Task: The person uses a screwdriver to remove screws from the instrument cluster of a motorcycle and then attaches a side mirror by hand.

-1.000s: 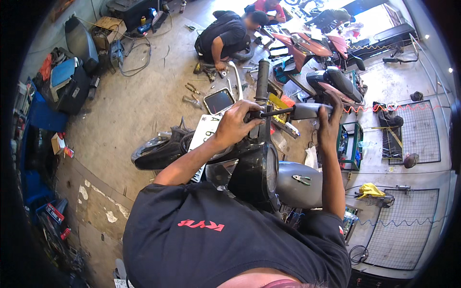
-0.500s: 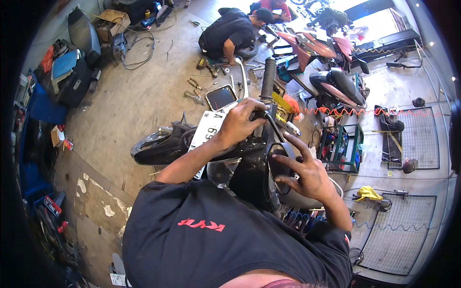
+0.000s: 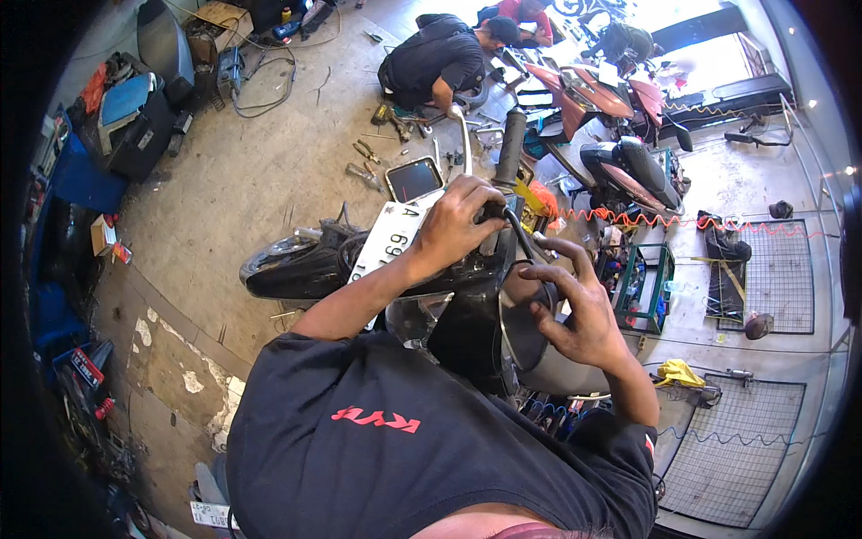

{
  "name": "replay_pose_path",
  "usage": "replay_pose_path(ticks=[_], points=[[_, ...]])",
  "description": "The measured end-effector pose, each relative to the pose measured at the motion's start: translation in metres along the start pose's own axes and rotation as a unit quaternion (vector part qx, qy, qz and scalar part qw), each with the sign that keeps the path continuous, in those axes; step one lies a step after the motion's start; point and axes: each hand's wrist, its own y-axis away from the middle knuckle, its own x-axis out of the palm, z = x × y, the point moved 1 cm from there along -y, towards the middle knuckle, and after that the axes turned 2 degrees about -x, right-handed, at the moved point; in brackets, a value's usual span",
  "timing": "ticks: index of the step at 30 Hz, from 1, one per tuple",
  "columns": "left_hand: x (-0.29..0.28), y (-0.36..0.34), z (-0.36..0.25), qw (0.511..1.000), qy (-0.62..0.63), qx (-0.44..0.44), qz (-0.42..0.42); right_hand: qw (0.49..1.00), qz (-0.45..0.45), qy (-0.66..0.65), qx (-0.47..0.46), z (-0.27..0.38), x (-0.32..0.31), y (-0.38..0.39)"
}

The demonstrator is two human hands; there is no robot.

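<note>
My left hand (image 3: 455,225) is closed around the lower end of a black mirror stem (image 3: 518,235), by the handlebar of a black motorcycle (image 3: 467,341). Its fingertips partly hide the joint there. At the stem's other end is the dark rear-view mirror (image 3: 519,301). My right hand (image 3: 579,305) is over it with fingers bent and apart, its fingertips at the mirror's edge and face. Beyond my left hand stick out a black handlebar grip (image 3: 510,148) and a pale lever (image 3: 465,144). A white number plate (image 3: 388,235) lies beneath my left wrist.
A white-rimmed dark panel (image 3: 414,180), pliers (image 3: 366,151) and scattered tools lie beyond the motorcycle. A crouching person in black (image 3: 435,63) works near a red, partly stripped motorcycle (image 3: 584,103). At right stand a green rack (image 3: 642,287) and an orange coiled hose (image 3: 646,218).
My right hand has shifted off the mirror's face toward its edge, with the fingers bending more. My left hand stays at the stem. The whole view has shifted slightly.
</note>
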Motion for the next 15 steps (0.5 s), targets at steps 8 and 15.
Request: replay_pose_path(ticks=[8, 15], points=[[-0.002, 0.002, 0.008, 0.999, 0.016, 0.023, 0.030, 0.985, 0.064, 0.072, -0.146, 0.018, 0.004, -0.042], [0.038, 0.038, 0.039, 0.984, 0.171, -0.044, -0.020, 0.887, 0.114, 0.158, -0.418, 0.059, -0.002, -0.101]])
